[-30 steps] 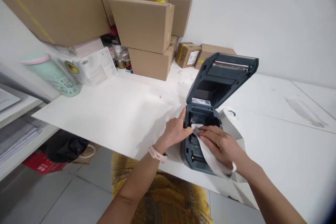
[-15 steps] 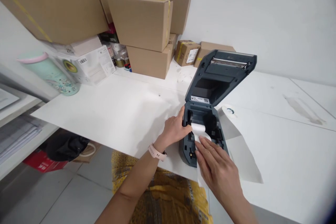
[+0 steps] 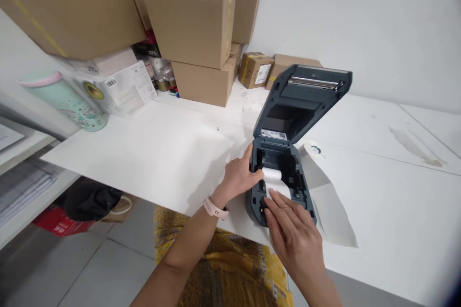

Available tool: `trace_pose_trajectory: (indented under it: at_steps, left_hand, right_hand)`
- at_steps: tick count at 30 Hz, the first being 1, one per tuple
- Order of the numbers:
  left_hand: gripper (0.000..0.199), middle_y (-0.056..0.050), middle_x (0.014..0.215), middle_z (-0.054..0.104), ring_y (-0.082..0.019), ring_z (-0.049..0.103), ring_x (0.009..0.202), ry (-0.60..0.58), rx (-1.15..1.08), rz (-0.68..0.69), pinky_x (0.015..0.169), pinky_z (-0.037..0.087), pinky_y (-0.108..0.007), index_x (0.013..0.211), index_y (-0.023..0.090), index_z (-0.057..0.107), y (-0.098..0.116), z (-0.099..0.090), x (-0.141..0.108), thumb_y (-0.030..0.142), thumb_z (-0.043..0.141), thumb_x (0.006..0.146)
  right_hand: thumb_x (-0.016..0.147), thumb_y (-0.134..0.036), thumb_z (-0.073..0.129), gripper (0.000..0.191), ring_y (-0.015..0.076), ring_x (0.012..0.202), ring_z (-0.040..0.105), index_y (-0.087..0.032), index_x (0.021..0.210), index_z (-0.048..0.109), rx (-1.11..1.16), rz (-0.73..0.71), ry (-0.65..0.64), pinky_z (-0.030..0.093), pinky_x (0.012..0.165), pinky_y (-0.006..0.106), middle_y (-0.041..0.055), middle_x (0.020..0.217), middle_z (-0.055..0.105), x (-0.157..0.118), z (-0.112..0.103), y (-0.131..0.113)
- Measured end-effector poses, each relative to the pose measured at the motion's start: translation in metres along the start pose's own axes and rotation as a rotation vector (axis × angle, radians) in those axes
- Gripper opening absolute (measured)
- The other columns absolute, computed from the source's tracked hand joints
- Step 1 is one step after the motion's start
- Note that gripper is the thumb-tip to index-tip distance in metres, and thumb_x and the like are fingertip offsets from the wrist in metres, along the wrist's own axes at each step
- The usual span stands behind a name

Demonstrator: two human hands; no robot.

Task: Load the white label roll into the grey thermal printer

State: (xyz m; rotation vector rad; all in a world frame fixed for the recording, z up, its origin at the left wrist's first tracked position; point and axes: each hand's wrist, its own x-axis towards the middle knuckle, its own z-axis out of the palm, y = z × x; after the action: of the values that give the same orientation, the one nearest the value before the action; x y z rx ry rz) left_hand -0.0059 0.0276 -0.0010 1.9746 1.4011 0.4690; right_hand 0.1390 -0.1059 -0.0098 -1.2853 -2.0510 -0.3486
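A dark grey label printer (image 3: 302, 105) stands on the white table with its lid raised. Inside it lies a small white paper roll (image 3: 272, 174), its loose strip drawn toward the front edge. My left hand (image 3: 239, 176), wearing a pink wristband, grips the printer's left side wall, thumb over the rim beside the roll. My right hand (image 3: 297, 230) is over the front of the printer, fingers close together on the paper strip; its thumb is partly hidden under them.
A white backing sheet (image 3: 333, 211) lies right of the printer. Cardboard boxes (image 3: 187, 26) are stacked at the back left, near a mint tumbler (image 3: 68, 100). Two smaller boxes, one of them taped (image 3: 255, 71), sit behind the printer. The table's front edge runs below my hands.
My right hand has shifted slightly left and down over the printer's front. More of the paper strip shows, and its end no longer hangs below the front edge. My left hand stays put.
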Motion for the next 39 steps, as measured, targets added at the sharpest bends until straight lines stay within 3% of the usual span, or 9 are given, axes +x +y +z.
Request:
trace_pose_trajectory:
  at_steps: [17, 25, 32, 34, 36, 39]
  left_hand:
    - [0.086, -0.001, 0.081, 0.074, -0.027, 0.07, 0.08, -0.01, 0.021, -0.028, 0.076, 0.05, -0.033, 0.166, 0.021, 0.019, 0.006, -0.004, -0.003, 0.047, 0.051, 0.09]
    - [0.085, -0.001, 0.083, 0.074, -0.028, 0.071, 0.081, 0.011, 0.042, -0.033, 0.078, 0.051, -0.034, 0.166, 0.021, 0.021, 0.007, -0.003, -0.003, 0.044, 0.053, 0.09]
    - [0.085, -0.003, 0.089, 0.076, -0.03, 0.073, 0.089, 0.014, -0.008, -0.023, 0.084, 0.053, -0.038, 0.166, 0.024, 0.022, 0.003, -0.001, -0.003, 0.052, 0.055, 0.093]
    - [0.084, -0.005, 0.096, 0.077, -0.032, 0.073, 0.096, 0.016, -0.031, -0.026, 0.089, 0.053, -0.042, 0.165, 0.024, 0.023, 0.001, -0.001, -0.005, 0.055, 0.055, 0.094]
    - [0.084, -0.01, 0.116, 0.075, -0.034, 0.07, 0.11, 0.055, -0.083, -0.02, 0.099, 0.051, -0.047, 0.166, 0.023, 0.022, 0.0, 0.002, -0.013, 0.054, 0.056, 0.095]
    - [0.087, -0.016, 0.158, 0.048, -0.035, 0.046, 0.146, 0.141, -0.248, 0.048, 0.118, 0.039, -0.052, 0.166, 0.023, 0.018, -0.001, 0.012, -0.036, 0.05, 0.06, 0.095]
  right_hand:
    - [0.096, -0.012, 0.061, 0.028, 0.027, 0.116, 0.071, -0.016, 0.124, 0.067, 0.064, 0.103, -0.006, 0.059, 0.092, 0.042, 0.0142, 0.127, 0.075, -0.002, 0.0, -0.007]
    - [0.102, -0.019, 0.054, 0.026, 0.032, 0.131, 0.064, -0.018, 0.126, 0.065, -0.082, 0.105, -0.086, 0.037, 0.112, 0.053, 0.0113, 0.134, 0.072, -0.006, -0.005, -0.011]
    - [0.101, -0.02, 0.056, 0.027, 0.0324, 0.133, 0.062, -0.019, 0.127, 0.064, -0.057, 0.133, -0.083, 0.044, 0.102, 0.047, 0.0124, 0.136, 0.071, -0.01, -0.005, -0.01]
    - [0.101, -0.02, 0.056, 0.028, 0.0325, 0.134, 0.062, -0.019, 0.127, 0.065, -0.056, 0.144, -0.076, 0.045, 0.102, 0.047, 0.0122, 0.137, 0.07, -0.012, -0.004, -0.009]
    - [0.101, -0.02, 0.056, 0.028, 0.0323, 0.135, 0.061, -0.019, 0.128, 0.065, -0.053, 0.148, -0.075, 0.046, 0.104, 0.047, 0.0119, 0.138, 0.07, -0.012, -0.003, -0.009]
    - [0.1, -0.02, 0.057, 0.03, 0.0326, 0.137, 0.06, -0.018, 0.129, 0.065, -0.03, 0.138, -0.06, 0.048, 0.103, 0.048, 0.0123, 0.14, 0.069, -0.013, -0.002, -0.011]
